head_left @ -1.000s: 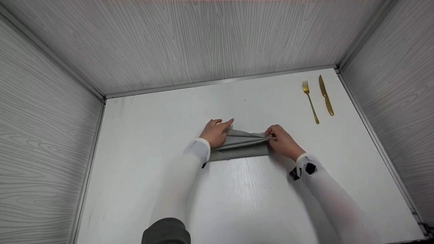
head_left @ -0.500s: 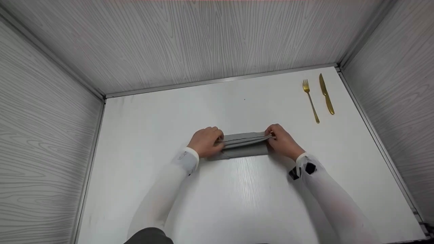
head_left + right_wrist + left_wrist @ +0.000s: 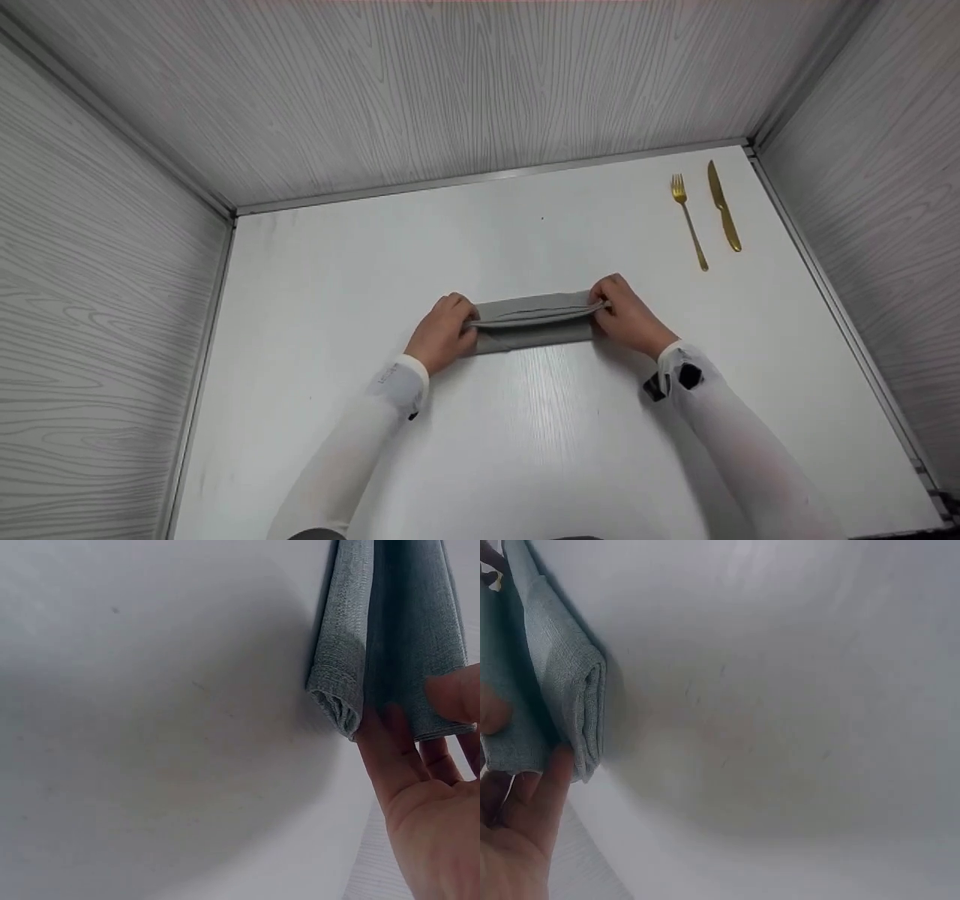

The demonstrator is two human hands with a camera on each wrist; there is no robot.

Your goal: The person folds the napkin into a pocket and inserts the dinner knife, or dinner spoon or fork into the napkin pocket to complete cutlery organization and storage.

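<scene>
A grey cloth napkin, folded into a long strip, lies across the middle of the table. Its upper layers stand up as a raised flap between both hands. My left hand pinches the flap's left end, thumb on the near face and fingers behind. At the other end my right hand pinches the flap in the same way. In the left wrist view the napkin shows stacked folds along its lower edge. The right wrist view has the rolled end of the napkin beside the fingers.
A gold fork and a gold knife lie side by side at the far right of the white table. Wood-grain panels enclose the back and both sides.
My left hand has drawn back from the napkin's far side toward the near left and taken hold of the flap's left end. My right hand keeps its pinch almost in place.
</scene>
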